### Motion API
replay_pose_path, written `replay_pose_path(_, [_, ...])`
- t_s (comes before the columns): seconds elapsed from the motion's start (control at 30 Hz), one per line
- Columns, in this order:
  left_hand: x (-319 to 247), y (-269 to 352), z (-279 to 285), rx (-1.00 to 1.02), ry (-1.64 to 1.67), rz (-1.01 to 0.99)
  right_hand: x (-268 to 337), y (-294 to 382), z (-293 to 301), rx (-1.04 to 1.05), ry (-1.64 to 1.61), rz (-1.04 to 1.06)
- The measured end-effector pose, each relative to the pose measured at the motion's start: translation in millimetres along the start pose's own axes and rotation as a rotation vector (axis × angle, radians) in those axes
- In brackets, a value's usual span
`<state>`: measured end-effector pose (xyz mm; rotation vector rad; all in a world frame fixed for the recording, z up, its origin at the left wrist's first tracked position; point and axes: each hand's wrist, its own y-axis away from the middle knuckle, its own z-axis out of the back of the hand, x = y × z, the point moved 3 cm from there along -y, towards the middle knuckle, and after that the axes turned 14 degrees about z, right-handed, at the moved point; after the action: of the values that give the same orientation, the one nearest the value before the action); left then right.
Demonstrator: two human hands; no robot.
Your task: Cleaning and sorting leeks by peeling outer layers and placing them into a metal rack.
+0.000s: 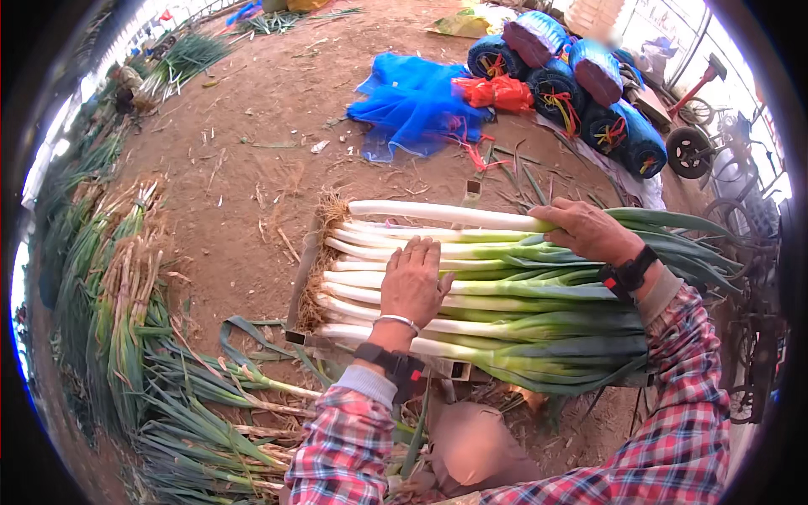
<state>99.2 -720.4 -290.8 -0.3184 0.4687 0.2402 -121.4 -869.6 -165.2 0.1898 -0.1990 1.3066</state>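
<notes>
A row of large green onions (480, 287) lies side by side across a metal rack (302, 281), roots to the left and green leaves to the right. My left hand (413, 281) rests flat, palm down, on the white stalks near the middle of the row. At the far side of the row, my right hand (590, 230) grips one thick green onion (442, 213) where its white stalk turns green. Its root end lies by the rack's far left corner. The fingertips of my right hand are partly hidden behind that stalk.
Loose green onions (208, 435) and a heap of unpeeled ones (126, 303) cover the ground at left. Beyond the rack lie blue netting (416, 104), a red plastic bundle (499, 93) and several stacked blue rolls (555, 88). A wheel (689, 153) stands at right.
</notes>
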Motion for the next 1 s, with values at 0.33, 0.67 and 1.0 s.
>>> replay_pose_path(0.33, [80, -20, -27, 0.154, -0.381, 0.286, -11, -49, -54, 0.127, -0.019, 0.039])
replay_pose_path(0.67, [91, -22, -18, 0.060, -0.292, 0.293, -40, -55, -93, 0.114, 0.011, 0.064])
replay_pose_path(1.0, [91, -43, -21, 0.112, -0.323, 0.075, -47, -38, -86, 0.075, 0.191, -0.048])
